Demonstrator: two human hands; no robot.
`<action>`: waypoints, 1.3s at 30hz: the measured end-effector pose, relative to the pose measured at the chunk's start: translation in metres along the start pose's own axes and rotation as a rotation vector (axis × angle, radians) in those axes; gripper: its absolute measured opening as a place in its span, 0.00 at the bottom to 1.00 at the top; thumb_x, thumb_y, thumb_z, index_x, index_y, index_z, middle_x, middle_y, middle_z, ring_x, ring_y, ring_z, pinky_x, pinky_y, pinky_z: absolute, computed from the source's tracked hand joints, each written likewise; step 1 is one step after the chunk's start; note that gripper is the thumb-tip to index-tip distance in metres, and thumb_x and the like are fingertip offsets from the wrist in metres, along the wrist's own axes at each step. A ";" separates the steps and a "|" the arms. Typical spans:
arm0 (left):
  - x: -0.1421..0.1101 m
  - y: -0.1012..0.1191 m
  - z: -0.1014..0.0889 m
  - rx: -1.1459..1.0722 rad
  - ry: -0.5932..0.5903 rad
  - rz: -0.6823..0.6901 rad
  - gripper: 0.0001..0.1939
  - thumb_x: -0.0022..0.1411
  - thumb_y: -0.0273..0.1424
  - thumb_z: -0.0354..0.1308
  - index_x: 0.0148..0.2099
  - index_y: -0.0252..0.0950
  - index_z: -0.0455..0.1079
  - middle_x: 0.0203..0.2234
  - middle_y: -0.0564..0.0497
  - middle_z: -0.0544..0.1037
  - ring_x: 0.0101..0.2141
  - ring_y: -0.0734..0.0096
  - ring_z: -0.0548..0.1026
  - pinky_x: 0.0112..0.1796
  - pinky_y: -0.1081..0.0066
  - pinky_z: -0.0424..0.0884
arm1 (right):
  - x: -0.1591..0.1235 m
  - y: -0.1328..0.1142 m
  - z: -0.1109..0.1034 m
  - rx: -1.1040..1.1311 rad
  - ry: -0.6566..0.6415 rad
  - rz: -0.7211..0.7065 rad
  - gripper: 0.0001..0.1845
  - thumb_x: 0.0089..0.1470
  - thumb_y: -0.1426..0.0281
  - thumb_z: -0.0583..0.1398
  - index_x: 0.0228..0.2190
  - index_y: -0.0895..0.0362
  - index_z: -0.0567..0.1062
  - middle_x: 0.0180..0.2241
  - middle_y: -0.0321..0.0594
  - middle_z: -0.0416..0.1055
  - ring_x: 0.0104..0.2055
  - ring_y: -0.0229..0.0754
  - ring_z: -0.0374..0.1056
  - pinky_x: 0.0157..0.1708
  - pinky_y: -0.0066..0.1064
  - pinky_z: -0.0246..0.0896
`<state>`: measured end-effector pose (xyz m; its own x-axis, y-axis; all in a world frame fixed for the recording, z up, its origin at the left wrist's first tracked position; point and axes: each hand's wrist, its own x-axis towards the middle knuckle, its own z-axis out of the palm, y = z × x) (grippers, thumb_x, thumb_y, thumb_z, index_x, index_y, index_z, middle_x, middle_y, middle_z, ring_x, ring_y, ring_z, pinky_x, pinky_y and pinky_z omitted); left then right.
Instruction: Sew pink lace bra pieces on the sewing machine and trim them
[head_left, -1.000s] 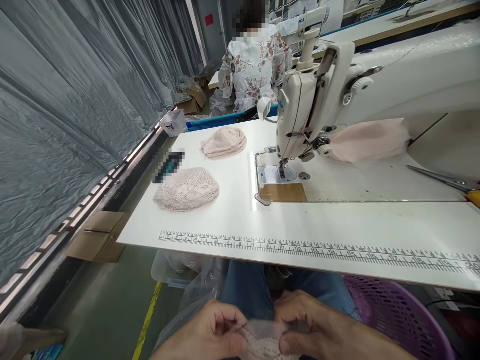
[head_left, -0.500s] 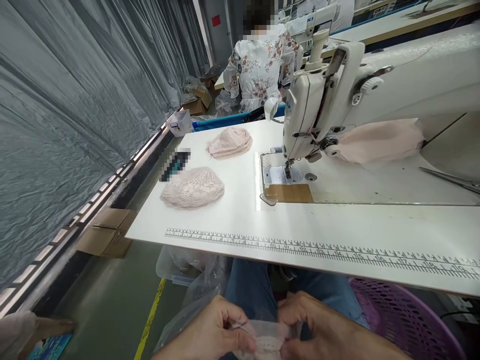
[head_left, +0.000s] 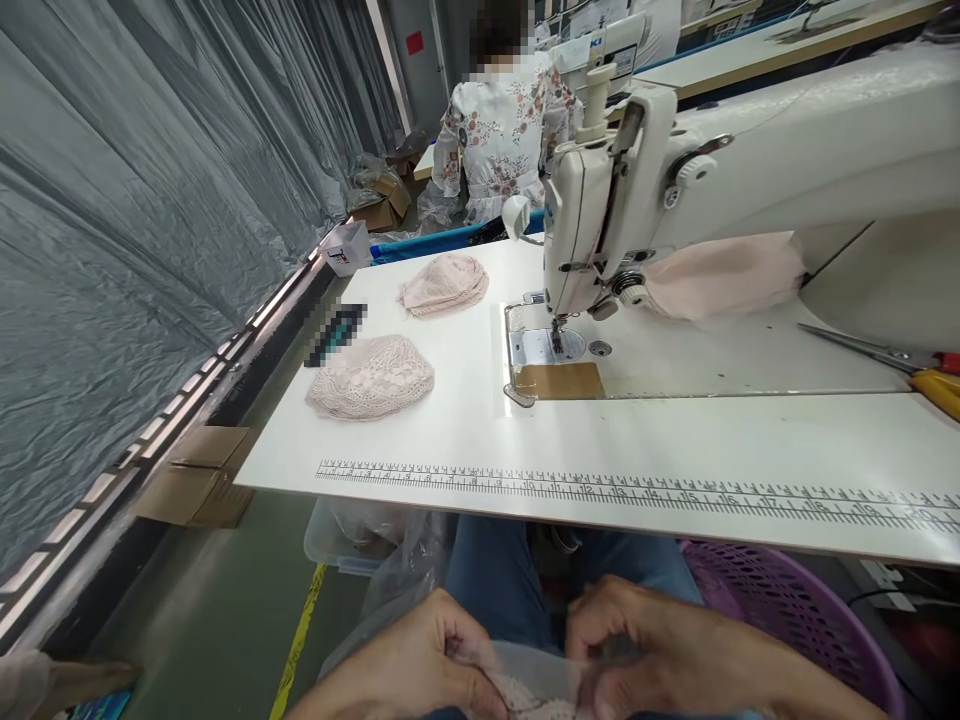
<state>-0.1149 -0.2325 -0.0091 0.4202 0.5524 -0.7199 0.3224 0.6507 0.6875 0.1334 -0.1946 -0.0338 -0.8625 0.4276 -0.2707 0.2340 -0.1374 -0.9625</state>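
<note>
1. Lace fabric (head_left: 536, 690), pale and partly sheer, at 6 o'clock in my head view (dial centred on the picture). It is held low in front of the worker's lap, off the near edge of the white table (head_left: 465, 435), and runs out of the bottom of the view.
2. Left hand (head_left: 446, 655): fingers curled, thumb and fingers pinching the fabric's left end.
3. Right hand (head_left: 637, 650): fingers bent, gripping the fabric's right end between thumb and fingers — contact partly blurred. The two hands are apart, with fabric between them.
4. On the table, 9 o'clock: lace-covered piece (head_left: 375, 378), rounded, lying flat; dark item (head_left: 336, 335) just beside it, pixelated, so I cannot identify it. At 11 o'clock: folded pink piece (head_left: 446, 284), apart from the lace one.
5. At 1 o'clock: sewing machine (head_left: 592, 220), needle area above its metal plate. Pink cloth (head_left: 724, 275) lies beneath the machine's arm, between 2 and 3 o'clock; scissors (head_left: 862, 348) at 3 o'clock.
6. Printed ruler scale (head_left: 600, 487) runs along the near table edge, from 7 round to 4 o'clock.
7. Surroundings: purple basket (head_left: 795, 610), 4 o'clock; clear plastic bin (head_left: 330, 545), between 7 and 8; cardboard box (head_left: 199, 475), between 8 and 9; person in a floral top (head_left: 499, 130), 12 o'clock, back turned — beyond the table.
</note>
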 end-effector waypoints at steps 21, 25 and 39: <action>0.006 0.001 0.009 0.045 0.084 -0.013 0.22 0.31 0.42 0.75 0.24 0.30 0.77 0.15 0.57 0.67 0.20 0.80 0.59 0.22 0.78 0.54 | -0.003 0.006 0.012 -0.056 0.088 0.038 0.08 0.49 0.67 0.62 0.27 0.59 0.79 0.29 0.37 0.72 0.34 0.41 0.68 0.33 0.27 0.59; 0.010 0.001 0.013 0.119 0.088 0.024 0.19 0.36 0.41 0.72 0.22 0.30 0.74 0.14 0.59 0.63 0.20 0.82 0.56 0.21 0.77 0.50 | -0.003 0.002 0.018 -0.159 0.126 0.133 0.06 0.46 0.68 0.64 0.29 0.57 0.76 0.32 0.38 0.72 0.39 0.45 0.67 0.38 0.31 0.60; 0.005 -0.002 0.009 0.072 0.135 0.019 0.27 0.32 0.48 0.73 0.22 0.30 0.69 0.16 0.58 0.62 0.21 0.80 0.55 0.22 0.77 0.50 | -0.016 -0.009 0.013 -0.111 0.121 0.202 0.08 0.45 0.75 0.60 0.30 0.55 0.76 0.31 0.34 0.73 0.37 0.41 0.68 0.37 0.28 0.60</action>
<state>-0.1057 -0.2362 -0.0131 0.3103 0.6327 -0.7095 0.3776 0.6029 0.7028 0.1388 -0.2119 -0.0202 -0.7350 0.5062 -0.4511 0.4496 -0.1343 -0.8831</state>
